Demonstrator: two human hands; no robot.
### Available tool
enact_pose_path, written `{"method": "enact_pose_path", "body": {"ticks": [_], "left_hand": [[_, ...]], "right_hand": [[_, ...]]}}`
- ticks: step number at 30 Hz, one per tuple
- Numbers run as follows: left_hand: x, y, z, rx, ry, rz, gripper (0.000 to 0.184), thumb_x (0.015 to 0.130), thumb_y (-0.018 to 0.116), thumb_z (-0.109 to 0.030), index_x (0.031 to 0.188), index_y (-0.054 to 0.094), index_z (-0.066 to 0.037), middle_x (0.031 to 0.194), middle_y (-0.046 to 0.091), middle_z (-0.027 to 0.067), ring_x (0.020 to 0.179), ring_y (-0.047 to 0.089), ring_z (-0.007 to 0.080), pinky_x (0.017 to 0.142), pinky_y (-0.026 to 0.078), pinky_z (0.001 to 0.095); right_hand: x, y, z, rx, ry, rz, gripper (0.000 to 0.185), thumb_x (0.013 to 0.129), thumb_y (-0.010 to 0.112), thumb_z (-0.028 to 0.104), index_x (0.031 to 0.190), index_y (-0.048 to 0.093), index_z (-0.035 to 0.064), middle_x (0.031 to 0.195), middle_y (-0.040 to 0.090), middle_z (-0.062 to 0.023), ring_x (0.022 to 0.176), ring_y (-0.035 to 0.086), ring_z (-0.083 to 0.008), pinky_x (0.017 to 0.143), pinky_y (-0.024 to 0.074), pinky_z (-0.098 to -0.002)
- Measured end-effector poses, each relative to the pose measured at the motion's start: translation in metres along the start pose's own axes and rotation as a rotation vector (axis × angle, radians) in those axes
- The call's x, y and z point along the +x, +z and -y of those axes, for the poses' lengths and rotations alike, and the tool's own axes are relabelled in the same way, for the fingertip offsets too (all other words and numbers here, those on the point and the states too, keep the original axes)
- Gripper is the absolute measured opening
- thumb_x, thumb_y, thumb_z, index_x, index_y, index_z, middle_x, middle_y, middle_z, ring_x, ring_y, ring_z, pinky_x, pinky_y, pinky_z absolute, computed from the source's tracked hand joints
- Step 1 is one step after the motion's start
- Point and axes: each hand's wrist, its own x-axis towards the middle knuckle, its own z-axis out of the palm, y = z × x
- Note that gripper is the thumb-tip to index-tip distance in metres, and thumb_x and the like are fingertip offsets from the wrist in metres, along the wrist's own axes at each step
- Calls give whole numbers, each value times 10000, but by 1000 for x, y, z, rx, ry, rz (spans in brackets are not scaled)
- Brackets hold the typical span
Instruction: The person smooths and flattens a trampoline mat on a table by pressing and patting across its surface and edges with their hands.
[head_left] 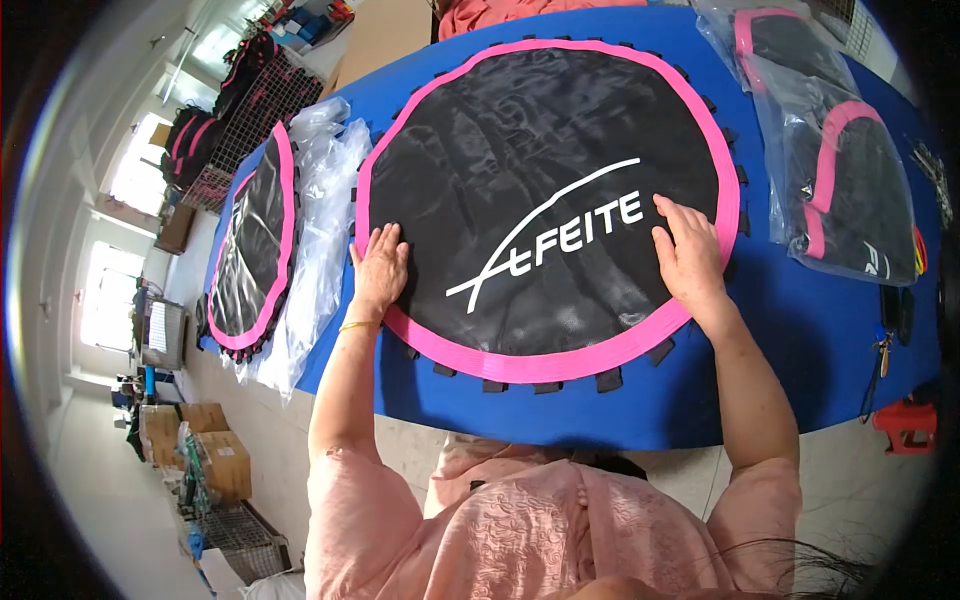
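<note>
A round black trampoline mat [480, 120] with a pink border and black tabs lies spread on the blue table. White lettering and a curved line are printed across its near half. My left hand [380, 267] rests flat on the mat's left edge, over the pink band, fingers stretched out. On the right edge lies my right hand [690, 250], its fingers apart and its thumb toward the lettering. Neither hand holds anything.
Clear plastic bags [318, 220] lie left of the mat, beside another pink-edged mat [262, 235]. Folded mats in clear bags [850, 180] sit at the right. Scissors [882, 345] are near the table's right edge. A red stool [905, 427] and cardboard boxes [222, 465] stand on the floor.
</note>
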Motion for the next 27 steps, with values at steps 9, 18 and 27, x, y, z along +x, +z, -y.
{"method": "enact_pose_path", "body": {"ticks": [9,18,27], "left_hand": [[-70,-13,1,32,-28,24,541,1118,393,-366,1582,440,-91,1623,470,125,1554,354,294,1250,126,680],[-18,-9,25,-18,-116,52,546,1122,387,-378,1585,435,-92,1631,460,120,1554,355,283,1244,180,678],[-71,-19,-8,15,10,-21,516,1107,435,-341,1513,516,-34,1547,544,172,1491,441,336,1254,199,632]], "right_hand": [[0,-3,3,-5,-4,3,450,952,665,50,1398,604,53,1271,697,-140,1209,627,-335,1049,475,-440],[0,2,-5,17,-12,4,451,946,669,77,1392,605,56,1282,690,-145,1207,628,-341,1042,476,-455],[1,-3,2,-12,-20,11,422,965,658,54,1384,609,47,1279,695,-149,1210,631,-345,1053,487,-449]]}}
